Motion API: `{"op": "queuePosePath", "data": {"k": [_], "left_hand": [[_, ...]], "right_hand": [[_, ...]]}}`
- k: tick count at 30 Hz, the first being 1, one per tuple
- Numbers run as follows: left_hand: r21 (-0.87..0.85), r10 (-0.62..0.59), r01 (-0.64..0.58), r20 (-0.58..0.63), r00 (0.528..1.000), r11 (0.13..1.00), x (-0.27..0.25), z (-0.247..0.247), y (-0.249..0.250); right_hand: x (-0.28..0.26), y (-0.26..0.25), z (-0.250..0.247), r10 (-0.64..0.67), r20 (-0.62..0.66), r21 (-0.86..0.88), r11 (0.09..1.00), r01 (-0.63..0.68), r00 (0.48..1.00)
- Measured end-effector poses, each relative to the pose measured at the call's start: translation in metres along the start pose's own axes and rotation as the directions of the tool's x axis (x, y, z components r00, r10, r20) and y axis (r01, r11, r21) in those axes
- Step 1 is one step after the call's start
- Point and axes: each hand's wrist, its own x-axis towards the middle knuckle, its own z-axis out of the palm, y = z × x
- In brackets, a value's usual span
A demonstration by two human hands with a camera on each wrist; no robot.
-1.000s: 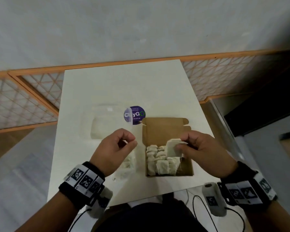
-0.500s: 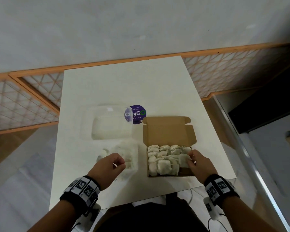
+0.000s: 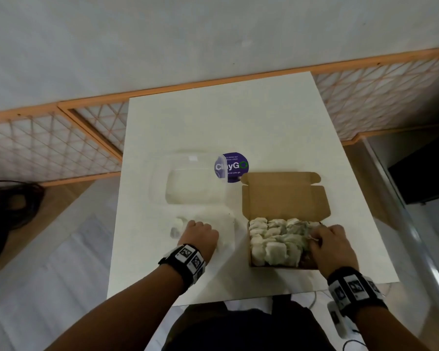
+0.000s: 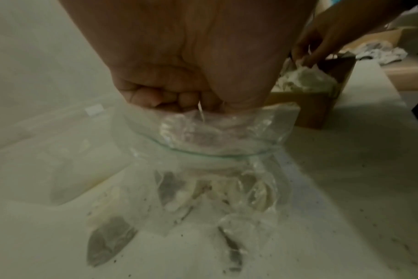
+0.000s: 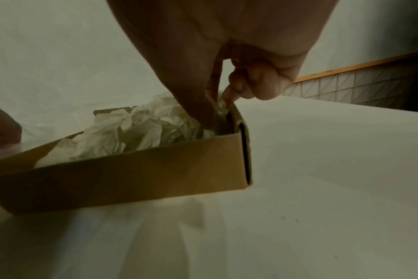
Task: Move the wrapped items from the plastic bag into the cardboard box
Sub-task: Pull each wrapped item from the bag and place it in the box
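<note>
An open cardboard box [image 3: 285, 196] sits right of centre on the white table, with several white wrapped items [image 3: 271, 239] in rows inside. My right hand [image 3: 314, 236] reaches into the box's right end, and thumb and fingers pinch a wrapped item [image 5: 210, 130] low against the wall. The box's front wall [image 5: 131, 175] fills the right wrist view. Left of the box lies the clear plastic bag [image 3: 221, 224]. My left hand [image 3: 198, 233] grips the bag's mouth [image 4: 215, 132] with curled fingers [image 4: 155, 98]. Several wrapped items [image 4: 179, 190] show through the bag.
A clear plastic container [image 3: 195, 184] lies behind the bag, next to a round purple sticker [image 3: 235, 167]. The table's near edge [image 3: 238, 298] is close to my body. A lattice fence [image 3: 48, 145] and dark cables [image 3: 8, 209] are on the floor at the left.
My right hand has come down from above the box, carrying the wrapped item into the box's right end. My left hand has dropped onto the bag's mouth.
</note>
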Motion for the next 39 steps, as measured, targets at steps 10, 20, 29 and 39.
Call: {"op": "queuePosePath", "data": {"k": [10,20,29,39], "left_hand": [[-0.121,-0.089,0.094,0.045,0.995,0.988,0.017,0.009,0.004],[-0.678,-0.196,0.125,-0.029,0.98,0.724,-0.019,-0.019,-0.01],[-0.998,-0.271,-0.03,-0.046,0.962,0.062,-0.065,-0.054,-0.042],[-0.941,-0.378,-0.27,-0.179,0.909,-0.204,-0.116,-0.101,-0.055]], "right_hand": [[0.002,-0.008,-0.003,0.105,-0.02,0.068,0.992,-0.103,0.994],[-0.034,-0.04,-0.038,-0.275,-0.004,0.077,0.958,0.275,0.961],[-0.048,-0.121,-0.048,-0.576,0.139,0.239,0.809,0.537,0.805],[-0.063,-0.203,-0.061,-0.734,0.178,0.648,0.589,0.483,0.656]]}}
